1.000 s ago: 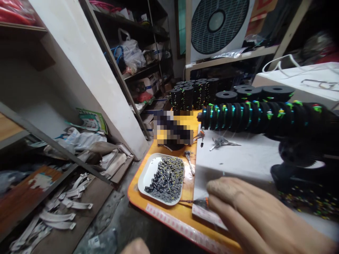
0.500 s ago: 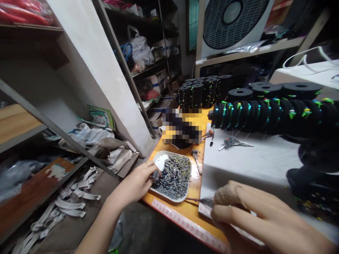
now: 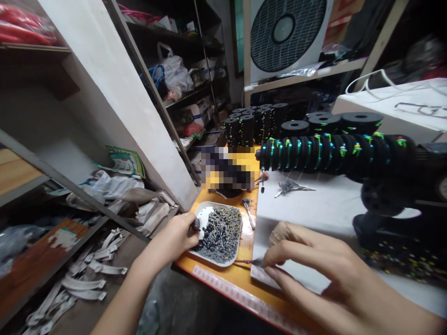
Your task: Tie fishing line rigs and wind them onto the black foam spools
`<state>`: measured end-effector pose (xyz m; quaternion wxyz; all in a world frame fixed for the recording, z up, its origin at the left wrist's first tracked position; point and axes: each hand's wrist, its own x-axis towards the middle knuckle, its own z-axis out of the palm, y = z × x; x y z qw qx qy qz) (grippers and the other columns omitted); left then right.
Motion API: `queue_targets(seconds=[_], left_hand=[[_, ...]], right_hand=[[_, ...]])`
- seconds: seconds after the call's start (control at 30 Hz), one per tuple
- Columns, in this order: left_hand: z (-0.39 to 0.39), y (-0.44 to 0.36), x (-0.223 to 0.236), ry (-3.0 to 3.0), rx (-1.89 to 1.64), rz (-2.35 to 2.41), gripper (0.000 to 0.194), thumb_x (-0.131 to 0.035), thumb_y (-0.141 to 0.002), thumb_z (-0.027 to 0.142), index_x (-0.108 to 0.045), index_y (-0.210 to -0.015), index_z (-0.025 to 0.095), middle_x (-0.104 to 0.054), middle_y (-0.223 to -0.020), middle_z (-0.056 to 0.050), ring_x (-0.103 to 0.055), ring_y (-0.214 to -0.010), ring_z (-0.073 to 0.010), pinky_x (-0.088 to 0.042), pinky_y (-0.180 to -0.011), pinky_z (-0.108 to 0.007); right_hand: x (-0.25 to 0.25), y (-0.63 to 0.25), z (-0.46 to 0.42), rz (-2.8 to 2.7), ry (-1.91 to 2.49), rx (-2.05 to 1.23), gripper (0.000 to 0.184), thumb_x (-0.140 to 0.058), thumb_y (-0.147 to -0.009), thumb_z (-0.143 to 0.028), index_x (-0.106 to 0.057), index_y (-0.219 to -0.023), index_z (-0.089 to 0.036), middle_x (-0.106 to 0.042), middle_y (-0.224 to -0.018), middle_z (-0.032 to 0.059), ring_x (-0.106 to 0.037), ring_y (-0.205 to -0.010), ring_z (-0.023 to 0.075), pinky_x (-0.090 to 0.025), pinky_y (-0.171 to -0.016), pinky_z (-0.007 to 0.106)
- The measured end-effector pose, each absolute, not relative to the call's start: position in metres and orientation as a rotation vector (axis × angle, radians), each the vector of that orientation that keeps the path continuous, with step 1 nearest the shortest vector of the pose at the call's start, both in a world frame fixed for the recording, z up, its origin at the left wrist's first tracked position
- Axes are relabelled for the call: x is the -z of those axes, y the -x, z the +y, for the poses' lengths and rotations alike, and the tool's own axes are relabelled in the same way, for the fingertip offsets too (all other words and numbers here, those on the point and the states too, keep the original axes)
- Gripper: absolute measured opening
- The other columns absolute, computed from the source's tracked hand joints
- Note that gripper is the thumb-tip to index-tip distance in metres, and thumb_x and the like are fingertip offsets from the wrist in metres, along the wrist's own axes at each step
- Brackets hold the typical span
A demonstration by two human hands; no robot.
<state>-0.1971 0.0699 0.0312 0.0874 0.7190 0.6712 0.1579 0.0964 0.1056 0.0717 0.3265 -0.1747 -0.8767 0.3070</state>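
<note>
My left hand (image 3: 179, 235) is at the left rim of a white tray (image 3: 240, 232), its fingers closed around a small dark grey piece (image 3: 195, 225) too blurred to identify. Inside the tray lies a heap of tiny dark cylindrical pieces (image 3: 220, 235), some with yellow marks. My right hand (image 3: 317, 265), with a beige wrap (image 3: 280, 232) on one finger, is over the white board's near left corner. Its thumb and a finger pinch the end of a dark wispy bundle (image 3: 257, 262), whose thin stem points toward the tray.
A horizontal row of black spools (image 3: 307, 153) with green threads runs above the white board (image 3: 279, 214). Similar bundles lie on the board (image 3: 291, 186) and the orange table (image 3: 248, 211). Spool stacks (image 3: 246, 130) stand behind; a pixelated patch (image 3: 228, 170) hides something. Shelves flank the left.
The whole view has shifted, so the scene sits further left. My right hand's thumb and finger show more plainly at the bundle's end. My left hand stays at the tray's edge.
</note>
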Motion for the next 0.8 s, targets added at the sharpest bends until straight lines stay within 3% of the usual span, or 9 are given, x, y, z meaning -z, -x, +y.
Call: queue_targets(seconds=[0.13,0.23,0.47,0.7,0.8], left_hand=[[0.052,0.166,-0.037,-2.036,-0.753,2.075,0.005,-0.052,-0.083,0.017,-0.057,-0.081,0.018,-0.057,-0.077,-0.002,-0.052,-0.068,-0.0144,-0.042,-0.065,-0.026],[0.034,0.13,-0.038,-1.463,-1.234,1.787,0.027,-0.064,-0.079,0.024,-0.064,-0.106,0.022,-0.063,-0.083,0.0,-0.054,-0.063,-0.0109,-0.045,-0.057,-0.02],[0.023,0.078,-0.023,-0.571,-1.645,1.294,0.032,-0.087,-0.059,0.036,-0.077,-0.084,0.019,-0.07,-0.07,-0.002,-0.06,-0.066,-0.0079,-0.046,-0.065,-0.013],[0.026,0.078,-0.013,-0.605,-1.673,1.279,0.022,-0.084,-0.065,0.03,-0.074,-0.081,0.018,-0.071,-0.078,-0.002,-0.064,-0.079,-0.0109,-0.051,-0.078,-0.017],[0.023,0.076,-0.008,-0.582,-1.632,1.226,0.017,-0.082,-0.069,0.028,-0.073,-0.08,0.019,-0.07,-0.079,-0.001,-0.063,-0.075,-0.0085,-0.051,-0.074,-0.015]], right_hand=[[-0.073,-0.097,0.104,-2.29,0.461,-0.746,0.019,-0.052,-0.083,-0.004,-0.061,-0.081,-0.02,-0.058,-0.082,0.0017,-0.056,-0.072,0.0106,-0.044,-0.062,0.02],[-0.074,-0.096,0.104,-2.281,0.455,-0.708,0.02,-0.05,-0.079,-0.002,-0.059,-0.075,-0.02,-0.057,-0.08,0.002,-0.054,-0.072,0.0119,-0.043,-0.06,0.021],[-0.074,-0.093,0.103,-2.231,0.367,-0.661,0.024,-0.048,-0.075,0.001,-0.055,-0.081,-0.021,-0.058,-0.083,0.0012,-0.055,-0.077,0.0118,-0.046,-0.067,0.02],[-0.076,-0.099,0.104,-2.272,0.471,-0.7,0.017,-0.052,-0.079,-0.002,-0.054,-0.082,-0.019,-0.054,-0.083,0.0008,-0.049,-0.078,0.0121,-0.042,-0.068,0.023],[-0.074,-0.1,0.106,-2.309,0.467,-0.723,0.014,-0.052,-0.08,-0.003,-0.055,-0.08,-0.017,-0.053,-0.084,0.0016,-0.046,-0.078,0.0132,-0.04,-0.069,0.026]])
